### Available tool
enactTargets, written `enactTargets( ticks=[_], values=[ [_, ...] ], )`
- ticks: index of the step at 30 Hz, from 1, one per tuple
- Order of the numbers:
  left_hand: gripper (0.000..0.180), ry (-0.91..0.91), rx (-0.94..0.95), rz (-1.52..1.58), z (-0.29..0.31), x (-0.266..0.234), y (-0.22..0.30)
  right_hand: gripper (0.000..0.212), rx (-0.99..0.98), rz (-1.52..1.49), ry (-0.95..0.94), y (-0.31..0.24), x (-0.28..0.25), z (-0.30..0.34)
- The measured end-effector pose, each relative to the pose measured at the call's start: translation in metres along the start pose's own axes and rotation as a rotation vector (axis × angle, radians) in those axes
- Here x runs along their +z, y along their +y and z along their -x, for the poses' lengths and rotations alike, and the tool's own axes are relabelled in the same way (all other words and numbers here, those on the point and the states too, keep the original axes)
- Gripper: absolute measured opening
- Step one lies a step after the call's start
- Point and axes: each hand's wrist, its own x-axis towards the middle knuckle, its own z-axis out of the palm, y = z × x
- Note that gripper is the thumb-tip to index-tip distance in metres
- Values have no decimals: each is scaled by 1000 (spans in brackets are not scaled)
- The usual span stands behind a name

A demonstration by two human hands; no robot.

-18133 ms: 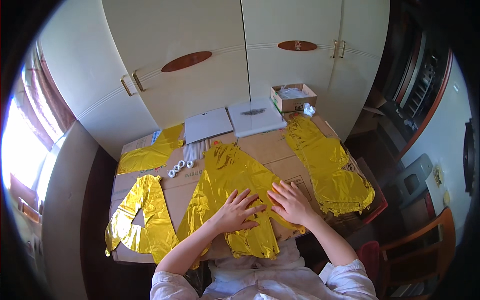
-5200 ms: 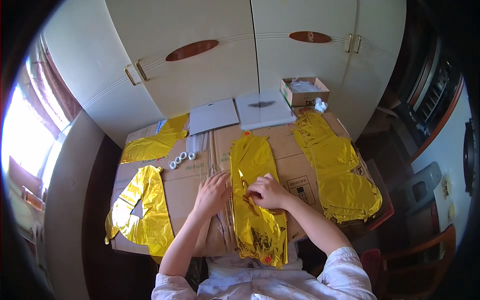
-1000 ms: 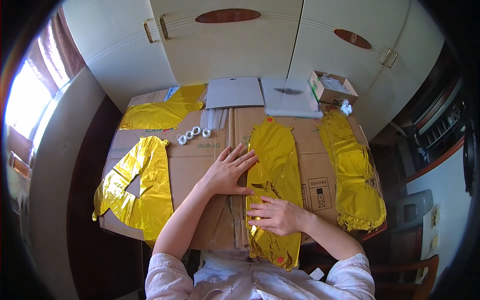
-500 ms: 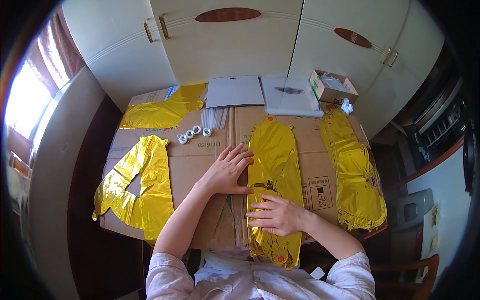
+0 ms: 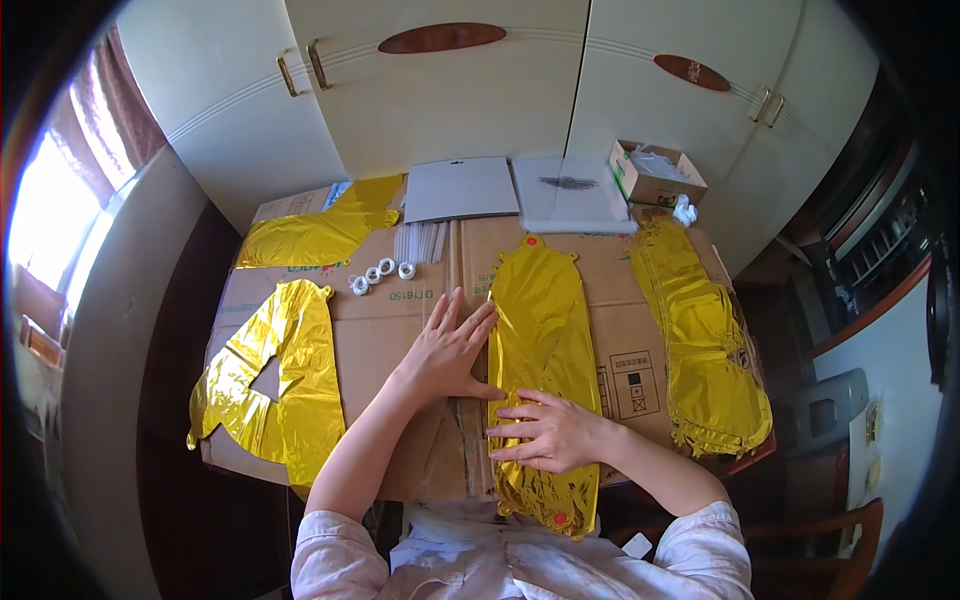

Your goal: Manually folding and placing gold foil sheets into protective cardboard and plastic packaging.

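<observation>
A long gold foil balloon [image 5: 545, 310] lies flat and uninflated in front of me, with a small red dot at its far end and another at its near end. My left hand [image 5: 449, 348] rests spread along its left edge, thumb and fingertips touching the foil. Across the lower half lies my right hand [image 5: 548, 432], palm down, fingers stretched out to the left. Neither hand grips anything. Left of my left arm is a gold foil balloon [image 5: 305, 360] with a triangular hole.
Cardboard [image 5: 400, 320] covers the table. At the back are another gold balloon [image 5: 300, 238], white ribbon rolls [image 5: 373, 275], clear straws [image 5: 422, 242], a grey board [image 5: 460, 190], a clear plastic sheet [image 5: 575, 195] and a small box [image 5: 658, 180]. Stacked gold balloons [image 5: 700, 340] lie right.
The crease across the balloon's middle has been smoothed out. My left hand has slid slightly along its edge; both hands stay on the foil. The view has shifted a little.
</observation>
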Motion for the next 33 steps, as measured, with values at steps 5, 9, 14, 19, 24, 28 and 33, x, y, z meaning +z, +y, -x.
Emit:
enactTargets(
  ticks=[5, 9, 14, 19, 24, 28, 33],
  values=[
    [93, 57, -24, -97, -2, 5, 1, 34, -14, -3, -12, 2, 3, 1],
    [83, 70, -57, -102, -10, 12, -4, 34, -17, 5, -14, 2, 1, 1],
    [87, 5, -62, -106, -21, 7, -14, 35, -20, 5, -28, 2, 0, 1],
    [99, -43, -70, -101, -25, 5, -22, 36, -28, 3, -36, 3, 2, 3],
    [103, -113, -95, -85, -28, 2, -30, 36, -28, -3, -57, 2, 0, 2],
    [98, -115, -105, -55, -36, 4, -34, 36, -31, 13, -64, 2, 0, 3],
    [85, -50, -141, 12, -41, 17, -42, 36, -39, 26, -90, 1, -2, 1]
  ],
)
